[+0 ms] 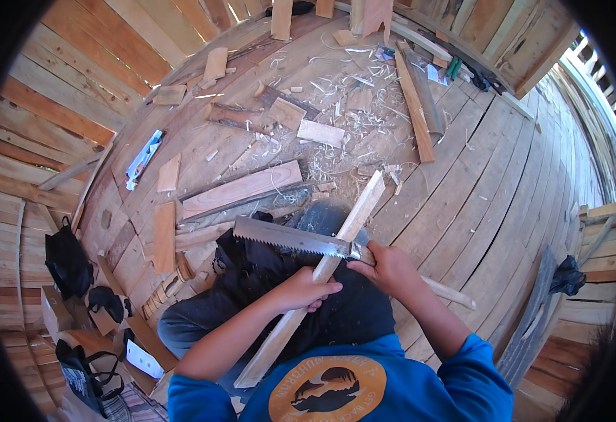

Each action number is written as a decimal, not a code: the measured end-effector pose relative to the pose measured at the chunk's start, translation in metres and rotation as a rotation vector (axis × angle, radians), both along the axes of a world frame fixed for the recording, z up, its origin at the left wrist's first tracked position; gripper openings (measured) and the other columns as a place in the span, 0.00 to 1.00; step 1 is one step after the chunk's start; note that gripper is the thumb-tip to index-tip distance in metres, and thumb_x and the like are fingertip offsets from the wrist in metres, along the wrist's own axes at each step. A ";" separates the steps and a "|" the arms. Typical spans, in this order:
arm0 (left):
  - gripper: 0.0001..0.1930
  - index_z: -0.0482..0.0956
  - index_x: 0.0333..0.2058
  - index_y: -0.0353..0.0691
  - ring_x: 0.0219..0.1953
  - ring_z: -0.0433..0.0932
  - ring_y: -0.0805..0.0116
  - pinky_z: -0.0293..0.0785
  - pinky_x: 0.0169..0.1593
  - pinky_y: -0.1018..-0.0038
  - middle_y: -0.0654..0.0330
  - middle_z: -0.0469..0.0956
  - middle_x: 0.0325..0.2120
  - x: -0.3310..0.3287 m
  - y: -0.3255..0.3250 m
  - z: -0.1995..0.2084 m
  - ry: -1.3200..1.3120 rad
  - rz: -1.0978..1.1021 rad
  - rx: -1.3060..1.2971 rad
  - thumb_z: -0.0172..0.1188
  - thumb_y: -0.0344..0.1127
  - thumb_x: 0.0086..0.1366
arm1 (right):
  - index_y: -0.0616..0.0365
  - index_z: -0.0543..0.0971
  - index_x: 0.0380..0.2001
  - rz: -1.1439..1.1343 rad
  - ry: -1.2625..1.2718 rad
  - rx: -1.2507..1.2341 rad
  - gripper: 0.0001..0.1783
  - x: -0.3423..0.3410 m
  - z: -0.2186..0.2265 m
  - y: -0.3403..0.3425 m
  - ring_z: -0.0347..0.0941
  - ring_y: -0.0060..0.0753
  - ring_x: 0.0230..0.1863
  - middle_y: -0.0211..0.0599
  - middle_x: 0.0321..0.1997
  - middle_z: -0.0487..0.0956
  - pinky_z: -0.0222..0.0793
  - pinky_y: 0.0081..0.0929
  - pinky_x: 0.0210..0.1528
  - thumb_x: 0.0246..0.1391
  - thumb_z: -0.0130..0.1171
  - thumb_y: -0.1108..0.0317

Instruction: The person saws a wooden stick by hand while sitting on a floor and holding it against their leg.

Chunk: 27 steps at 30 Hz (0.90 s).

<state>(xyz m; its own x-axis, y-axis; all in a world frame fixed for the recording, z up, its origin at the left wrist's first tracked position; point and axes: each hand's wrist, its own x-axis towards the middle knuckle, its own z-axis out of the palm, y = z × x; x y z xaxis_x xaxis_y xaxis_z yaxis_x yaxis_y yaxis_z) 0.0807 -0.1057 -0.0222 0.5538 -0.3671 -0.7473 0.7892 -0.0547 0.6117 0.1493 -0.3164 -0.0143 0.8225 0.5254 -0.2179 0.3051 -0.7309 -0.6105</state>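
A long pale wood strip [358, 212] lies slantwise across my lap, its far end pointing up and to the right. My left hand [306, 290] is wrapped round the strip near its middle. In my right hand [385, 269] is the handle end of a hand saw [287, 238]. The saw's toothed blade reaches left across the strip, just beyond my left hand, teeth toward me. Its wooden handle [450, 292] sticks out to the right past my right hand. Whether the teeth bite into the wood cannot be made out.
Wood shavings [353, 98] and offcuts [322, 133] litter the plank floor ahead. A wide board [241, 190] lies in front of my left knee. A long plank [415, 105] rests farther right. Cardboard boxes [56, 313] and a black bag [67, 261] stand at the left.
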 end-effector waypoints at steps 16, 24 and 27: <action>0.11 0.71 0.28 0.36 0.14 0.68 0.78 0.67 0.18 0.78 0.65 0.69 0.15 -0.001 -0.006 -0.011 -0.134 -0.004 0.131 0.61 0.37 0.62 | 0.63 0.80 0.23 -0.065 0.007 -0.403 0.11 0.052 -0.037 -0.003 0.77 0.58 0.33 0.58 0.27 0.78 0.74 0.45 0.40 0.36 0.58 0.67; 0.11 0.73 0.28 0.35 0.12 0.69 0.77 0.67 0.17 0.78 0.64 0.70 0.13 -0.003 -0.009 -0.008 -0.161 0.011 0.203 0.61 0.37 0.61 | 0.62 0.81 0.23 -0.108 -0.001 -0.453 0.12 0.055 -0.027 -0.001 0.77 0.57 0.32 0.56 0.26 0.79 0.74 0.46 0.40 0.39 0.57 0.65; 0.12 0.73 0.27 0.35 0.11 0.69 0.76 0.67 0.17 0.78 0.63 0.70 0.12 -0.004 -0.012 -0.006 -0.221 -0.009 0.265 0.62 0.38 0.60 | 0.62 0.81 0.23 -0.081 0.014 -0.430 0.11 0.040 -0.010 0.011 0.77 0.57 0.32 0.56 0.26 0.79 0.74 0.46 0.40 0.40 0.56 0.65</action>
